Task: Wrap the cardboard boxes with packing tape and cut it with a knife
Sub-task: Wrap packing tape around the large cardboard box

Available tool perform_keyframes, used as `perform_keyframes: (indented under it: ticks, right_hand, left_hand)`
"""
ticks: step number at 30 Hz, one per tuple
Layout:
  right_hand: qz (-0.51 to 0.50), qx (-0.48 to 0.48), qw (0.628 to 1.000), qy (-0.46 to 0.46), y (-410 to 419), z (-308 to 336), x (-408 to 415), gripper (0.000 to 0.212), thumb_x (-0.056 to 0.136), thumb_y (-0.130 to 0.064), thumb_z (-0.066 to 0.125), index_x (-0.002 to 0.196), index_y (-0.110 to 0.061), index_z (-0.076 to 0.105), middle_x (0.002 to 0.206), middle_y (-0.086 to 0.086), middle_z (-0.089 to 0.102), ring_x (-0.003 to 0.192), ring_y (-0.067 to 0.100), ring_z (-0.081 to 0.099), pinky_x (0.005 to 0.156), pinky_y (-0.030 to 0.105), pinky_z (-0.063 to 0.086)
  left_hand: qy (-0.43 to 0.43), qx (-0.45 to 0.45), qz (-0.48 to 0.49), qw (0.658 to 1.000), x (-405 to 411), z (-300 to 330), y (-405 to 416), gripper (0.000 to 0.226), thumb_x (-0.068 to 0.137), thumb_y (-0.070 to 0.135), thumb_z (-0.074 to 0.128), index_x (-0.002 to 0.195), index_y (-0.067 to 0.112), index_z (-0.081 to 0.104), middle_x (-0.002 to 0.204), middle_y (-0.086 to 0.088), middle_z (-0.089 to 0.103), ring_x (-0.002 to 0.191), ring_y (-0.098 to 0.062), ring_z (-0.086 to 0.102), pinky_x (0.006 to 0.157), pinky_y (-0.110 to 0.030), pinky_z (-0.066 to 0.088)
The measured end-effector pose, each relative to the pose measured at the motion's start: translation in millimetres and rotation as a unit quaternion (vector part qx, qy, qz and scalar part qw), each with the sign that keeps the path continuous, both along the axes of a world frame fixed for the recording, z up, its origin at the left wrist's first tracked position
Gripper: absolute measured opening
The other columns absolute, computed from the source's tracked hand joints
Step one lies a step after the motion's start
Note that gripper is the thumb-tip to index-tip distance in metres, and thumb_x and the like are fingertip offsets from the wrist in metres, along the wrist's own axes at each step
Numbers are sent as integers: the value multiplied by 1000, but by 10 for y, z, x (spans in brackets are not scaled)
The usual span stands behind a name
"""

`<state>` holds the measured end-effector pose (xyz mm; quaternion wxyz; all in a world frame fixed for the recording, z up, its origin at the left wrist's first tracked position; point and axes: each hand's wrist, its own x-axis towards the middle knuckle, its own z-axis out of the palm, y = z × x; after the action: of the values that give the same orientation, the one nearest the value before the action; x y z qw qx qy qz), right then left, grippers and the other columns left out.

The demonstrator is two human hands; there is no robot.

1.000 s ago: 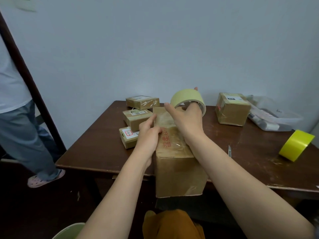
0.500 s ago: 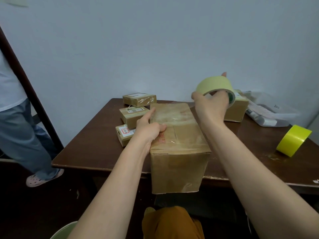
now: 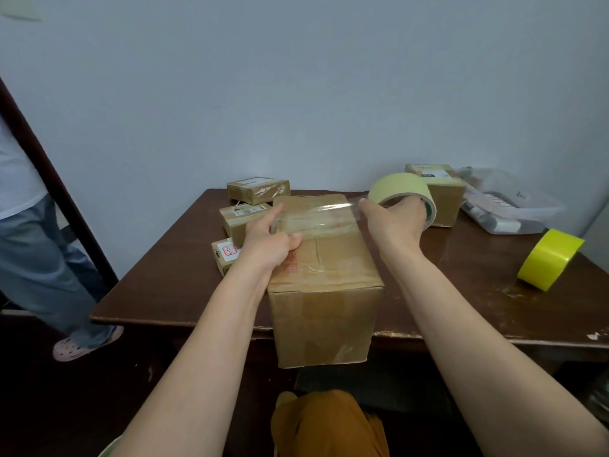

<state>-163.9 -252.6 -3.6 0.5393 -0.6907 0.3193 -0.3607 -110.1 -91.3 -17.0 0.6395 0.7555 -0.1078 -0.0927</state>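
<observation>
One clear strip is spanning the large box [image 3: 324, 258] top between your hands. Your left hand [image 3: 268, 242] is pressing the strip's end onto the box's left edge; your right hand [image 3: 392, 222] is gripping the tape roll [image 3: 400, 191] just past the right edge. Not yet cut; no knife is showing. Small boxes [image 3: 258, 190] beyond your left hand are already carrying tape.

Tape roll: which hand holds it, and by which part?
The right hand grips the pale tape roll by its rim, fingers through the core.
</observation>
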Motion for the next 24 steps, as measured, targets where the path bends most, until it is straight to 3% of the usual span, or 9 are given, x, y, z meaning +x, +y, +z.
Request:
perform_keyframes:
  ticks: [3, 5, 8, 13, 15, 17, 20, 22, 24]
  right_hand:
    - [5, 34, 999, 1, -31, -46, 22, 33, 76, -21, 76, 103, -6, 62, 102, 8, 66, 99, 35, 62, 100, 59, 45]
    - [6, 56, 998, 1, -32, -60, 29, 46, 74, -21, 77, 115, -6, 62, 107, 7, 67, 102, 35, 62, 101, 58, 45]
    - [9, 62, 998, 3, -45, -96, 47, 66, 74, -23, 78, 133, -9, 55, 112, 5, 66, 108, 33, 62, 101, 56, 46]
    - [14, 75, 997, 5, -62, -166, 37, 64, 75, -23, 78, 133, -8, 55, 110, 5, 67, 101, 32, 64, 98, 53, 49]
    - [15, 88, 996, 7, -98, -217, 42, 42, 75, -21, 79, 113, -10, 63, 91, 2, 67, 79, 27, 65, 80, 43, 54]
    - [16, 98, 995, 0, -135, -267, 51, 22, 76, -18, 79, 87, -13, 62, 76, -1, 62, 62, 21, 60, 56, 28, 47]
    - [33, 110, 993, -9, -163, -306, 68, 21, 75, -15, 79, 88, -8, 64, 75, 3, 65, 57, 19, 61, 39, 20, 42]
    - [58, 166, 984, -8, -167, -312, 72, 27, 76, -14, 79, 97, -5, 64, 84, 7, 67, 69, 24, 65, 50, 27, 54]
    - [104, 245, 964, 14, -184, -323, 66, 30, 80, -17, 77, 104, -6, 62, 91, 8, 68, 75, 24, 67, 68, 36, 59]
  left_hand:
    - [-15, 11, -4, 1000, -15, 6, 1, 66, 92, 5, 65, 149, 30, 41, 159, 2, 26, 143, -16, 31, 95, -19, 33]
    - [-40, 34, -12, 999, -24, 12, -1, 65, 95, 6, 62, 150, 28, 38, 161, 5, 22, 145, -12, 27, 96, -18, 29]
    - [-74, 77, -21, 994, -23, 17, -15, 65, 97, 6, 57, 153, 26, 32, 164, 9, 16, 148, -12, 20, 110, -23, 21]
    - [-78, 100, -14, 992, -34, 20, -33, 66, 97, 7, 56, 154, 26, 30, 162, 9, 22, 148, -13, 23, 112, -26, 21]
    - [-74, 101, -13, 992, -39, 20, -36, 65, 98, 7, 56, 154, 25, 30, 162, 8, 24, 148, -14, 23, 107, -22, 21]
    - [-70, 99, -15, 993, -37, 18, -38, 64, 98, 6, 55, 154, 24, 30, 162, 8, 23, 148, -14, 23, 98, -17, 20]
    - [-70, 107, -18, 992, -24, 5, -43, 63, 98, 6, 54, 154, 24, 30, 163, 9, 21, 147, -13, 23, 94, -16, 21]
    - [-73, 115, -19, 990, -11, -4, -45, 63, 99, 6, 53, 155, 23, 29, 163, 9, 21, 148, -12, 23, 98, -16, 20]
    - [-77, 134, -24, 988, -4, -11, -44, 64, 101, 9, 50, 156, 25, 23, 164, 10, 17, 149, -14, 18, 113, -23, 15]
